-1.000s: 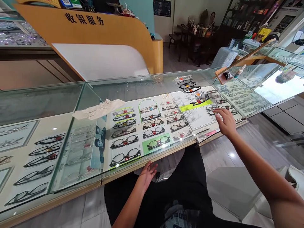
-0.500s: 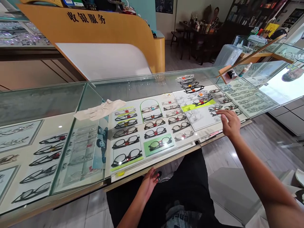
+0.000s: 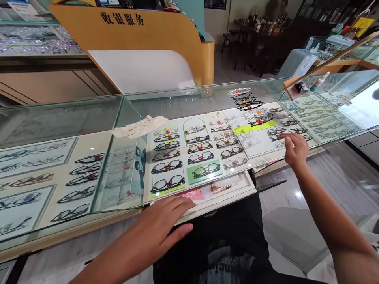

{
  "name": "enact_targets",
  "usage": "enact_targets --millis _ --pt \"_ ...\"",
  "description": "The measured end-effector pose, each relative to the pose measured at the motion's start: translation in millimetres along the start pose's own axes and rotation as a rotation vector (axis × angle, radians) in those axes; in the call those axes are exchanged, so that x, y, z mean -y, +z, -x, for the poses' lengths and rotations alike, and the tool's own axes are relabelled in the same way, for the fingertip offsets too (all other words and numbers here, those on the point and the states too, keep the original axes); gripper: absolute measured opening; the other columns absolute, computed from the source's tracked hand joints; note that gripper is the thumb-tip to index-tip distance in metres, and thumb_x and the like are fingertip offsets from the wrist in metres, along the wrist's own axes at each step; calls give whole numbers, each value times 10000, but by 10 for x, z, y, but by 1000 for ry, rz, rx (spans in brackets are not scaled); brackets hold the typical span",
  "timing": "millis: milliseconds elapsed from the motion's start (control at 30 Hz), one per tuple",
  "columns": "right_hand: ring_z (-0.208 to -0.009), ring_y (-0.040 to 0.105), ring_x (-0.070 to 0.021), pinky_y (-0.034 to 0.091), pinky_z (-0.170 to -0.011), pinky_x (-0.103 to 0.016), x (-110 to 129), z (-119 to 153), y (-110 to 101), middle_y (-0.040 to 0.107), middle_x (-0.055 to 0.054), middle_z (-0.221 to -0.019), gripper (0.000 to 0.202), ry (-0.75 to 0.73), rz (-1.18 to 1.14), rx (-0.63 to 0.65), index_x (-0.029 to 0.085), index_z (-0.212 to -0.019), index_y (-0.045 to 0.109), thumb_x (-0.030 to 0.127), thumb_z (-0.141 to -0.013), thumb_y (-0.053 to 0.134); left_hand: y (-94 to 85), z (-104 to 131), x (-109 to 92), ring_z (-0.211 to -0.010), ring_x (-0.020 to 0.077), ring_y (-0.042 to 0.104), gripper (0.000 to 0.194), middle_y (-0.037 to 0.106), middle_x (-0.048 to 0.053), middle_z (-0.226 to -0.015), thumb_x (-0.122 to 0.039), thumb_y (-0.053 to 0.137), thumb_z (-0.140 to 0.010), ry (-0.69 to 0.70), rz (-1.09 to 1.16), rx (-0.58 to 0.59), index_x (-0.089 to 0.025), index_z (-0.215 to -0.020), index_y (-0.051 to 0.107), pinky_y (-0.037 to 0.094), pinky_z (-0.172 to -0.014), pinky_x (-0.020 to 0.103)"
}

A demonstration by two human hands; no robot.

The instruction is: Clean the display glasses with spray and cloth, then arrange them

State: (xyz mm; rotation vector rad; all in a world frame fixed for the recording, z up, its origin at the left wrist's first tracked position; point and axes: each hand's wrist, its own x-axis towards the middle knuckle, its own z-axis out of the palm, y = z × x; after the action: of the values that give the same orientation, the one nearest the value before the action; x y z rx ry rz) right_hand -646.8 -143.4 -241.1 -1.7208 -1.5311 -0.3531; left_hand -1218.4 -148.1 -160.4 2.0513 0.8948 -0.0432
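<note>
A drawer [image 3: 219, 201] stands pulled out under the glass display counter, with a pink packet [image 3: 192, 195] and other items inside. My left hand [image 3: 167, 217] lies over the drawer's left part, palm down, fingers stretched and thumb apart, holding nothing. On the glass top at the right rests my right hand [image 3: 297, 148], its fingers bent loosely with thumb apart and nothing in them. Beneath the glass, rows of eyeglasses [image 3: 199, 147] are laid out. Several dark frames [image 3: 248, 103] are grouped on the glass top, beyond my right hand.
A beige cloth [image 3: 140, 127] lies on the glass top. A wooden-framed mirror [image 3: 291, 91] and a small spray bottle [image 3: 320, 82] stand at the right. Across the counter is a wooden cashier desk [image 3: 166, 31]. A blurred person sits at the far back.
The drawer has come out from under the counter. My left hand has moved from the counter's lower edge to over the drawer, palm down. The view has shifted slightly left.
</note>
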Motion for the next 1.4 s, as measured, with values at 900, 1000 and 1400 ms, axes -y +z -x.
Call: enact_targets --millis 900,1000,1400 --pt "-918 670 -324 495 -913 -484 -168 -126 101 707 -101 -849 545 203 88 -75 265 -759 680 541 -1156 430 1167 -2447 -178 -1119 282 655 203 758 89 -1169 -329 515 -1075 190 -67 -106 -235 -1062 696 464 -978 391" --pt "-900 657 -317 495 -900 -480 -185 -140 109 695 -99 -825 568 196 94 -44 270 -736 673 556 -1157 420 1201 -2836 -131 -1302 333 599 209 727 137 -1350 -278 565 -1053 184 -161 -157 -207 -1167 726 420 -1125 447" --pt "-788 624 -295 483 -815 -484 -79 -95 132 649 -85 -724 546 176 33 -113 282 -661 605 527 -1116 429 1082 -3570 101 -1589 446 393 264 685 187 -1512 -352 723 -1029 111 -359 -204 -148 -1193 755 249 -1287 544"
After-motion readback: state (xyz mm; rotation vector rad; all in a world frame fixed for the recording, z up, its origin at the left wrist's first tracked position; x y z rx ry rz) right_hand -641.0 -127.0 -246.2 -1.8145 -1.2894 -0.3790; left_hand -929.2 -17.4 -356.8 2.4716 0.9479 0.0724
